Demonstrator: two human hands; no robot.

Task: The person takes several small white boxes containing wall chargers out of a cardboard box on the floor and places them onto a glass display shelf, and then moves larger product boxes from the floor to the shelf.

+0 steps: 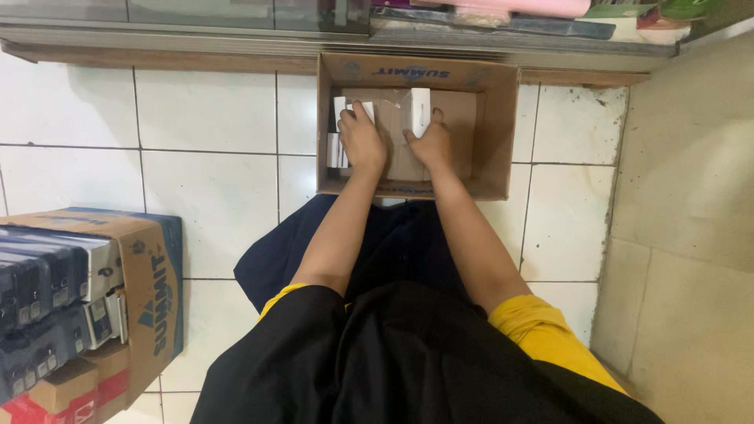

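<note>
Both hands are down inside the open cardboard box (495, 133), which sits on the white tiled floor (204, 126) hard against the base of the glass cabinet (196, 16). The left hand (361, 141) lies palm down near the box's left wall, fingers curled over a row of small white packets (339, 129) standing on edge there; how firmly it holds them I cannot tell. The right hand (430, 143) is nearer the middle of the box, thumb and fingers closed around 1 white packet (420, 110) held upright. The bottom of the box toward its right wall is bare brown card.

To my eye, this is packets being set in a row, and the neat way is to keep the held one upright, slide it flush to its neighbours at the left wall, and let the left hand brace the row so nothing topples.

At the floor's lower left edge, a second carton (149, 290) lies on its side, stacked with dark and white boxes (47, 290).
</note>
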